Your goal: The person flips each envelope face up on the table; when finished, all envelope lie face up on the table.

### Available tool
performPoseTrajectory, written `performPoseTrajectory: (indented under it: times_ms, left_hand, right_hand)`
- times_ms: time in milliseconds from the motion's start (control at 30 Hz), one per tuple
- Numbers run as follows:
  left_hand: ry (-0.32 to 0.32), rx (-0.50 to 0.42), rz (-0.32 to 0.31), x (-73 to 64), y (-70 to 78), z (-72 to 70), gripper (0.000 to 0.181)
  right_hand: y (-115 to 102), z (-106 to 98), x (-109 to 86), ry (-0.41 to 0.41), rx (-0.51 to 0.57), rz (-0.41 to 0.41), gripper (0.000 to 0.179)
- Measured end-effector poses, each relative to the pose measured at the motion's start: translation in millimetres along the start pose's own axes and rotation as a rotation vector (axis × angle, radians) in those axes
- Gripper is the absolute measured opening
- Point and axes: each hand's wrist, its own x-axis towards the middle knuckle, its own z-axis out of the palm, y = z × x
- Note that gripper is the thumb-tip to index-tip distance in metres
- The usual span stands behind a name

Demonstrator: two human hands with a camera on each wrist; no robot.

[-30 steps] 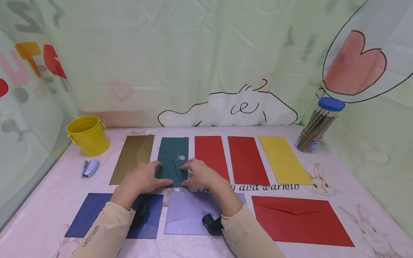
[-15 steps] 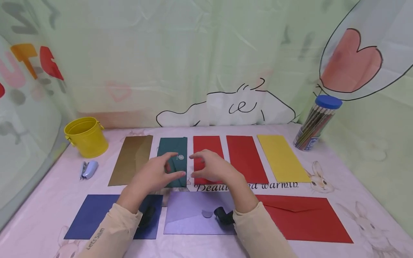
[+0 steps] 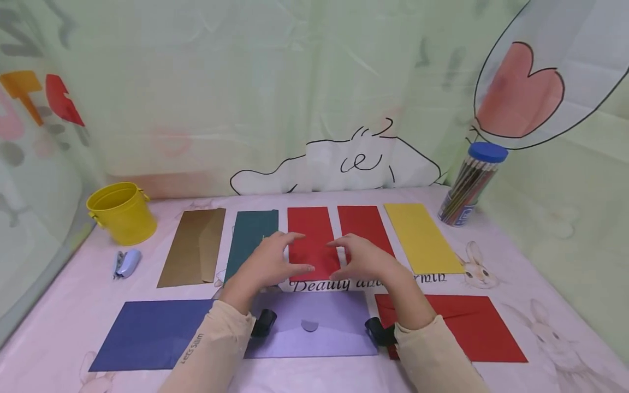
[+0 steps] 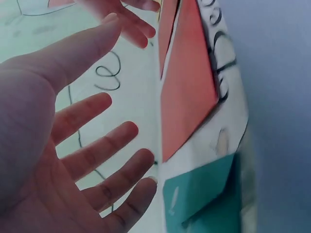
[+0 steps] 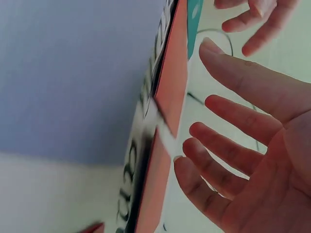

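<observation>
In the head view, my left hand [image 3: 270,261] and right hand [image 3: 366,261] hover on either side of a red envelope [image 3: 312,240] lying on the table. Neither hand holds anything; in the wrist views the fingers of the left hand [image 4: 73,145] and right hand [image 5: 262,150] are spread apart. Behind my left hand a green envelope [image 3: 248,229] is partly hidden. A second red envelope [image 3: 361,218] lies partly behind my right hand. Nearer to me, a lavender envelope [image 3: 314,311] with a round-tipped flap lies between my forearms.
A brown envelope [image 3: 182,251] and a yellow envelope [image 3: 422,237] end the back row. In front lie a blue envelope [image 3: 152,333] and a wide red envelope [image 3: 472,327]. A yellow bucket [image 3: 123,218], a small lilac stapler [image 3: 128,263] and a pencil tub [image 3: 472,185] stand around them.
Both hands have lifted off the green envelope, where they were touching it, and moved right to above the first red envelope. The head view has shifted slightly right.
</observation>
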Motion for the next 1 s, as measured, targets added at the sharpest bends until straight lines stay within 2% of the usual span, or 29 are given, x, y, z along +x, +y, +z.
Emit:
performPoseTrajectory:
  times_ms: [267, 467, 667, 833, 1000]
  left_hand:
    - [-0.038, 0.079, 0.045, 3.0, -2.6, 16.7, 0.075]
    - [-0.065, 0.182, 0.008, 4.7, -2.5, 23.6, 0.076]
    - [-0.054, 0.265, -0.001, 4.8, -2.3, 28.7, 0.067]
    - [-0.059, 0.352, 0.030, 4.4, -0.1, 29.7, 0.059]
    - [-0.043, 0.432, 0.106, 3.3, 2.1, 29.6, 0.047]
  right_hand:
    - [11.8, 0.7, 2.6, -0.024, 0.003, -0.015, 0.073]
    - [16.0, 2.6, 3.0, -0.042, -0.018, -0.005, 0.072]
    - [15.1, 3.8, 1.2, -0.067, -0.054, 0.014, 0.065]
    - [13.2, 3.9, 0.2, -0.062, -0.057, 0.020, 0.063]
    - [15.5, 2.9, 1.3, -0.065, -0.043, 0.013, 0.068]
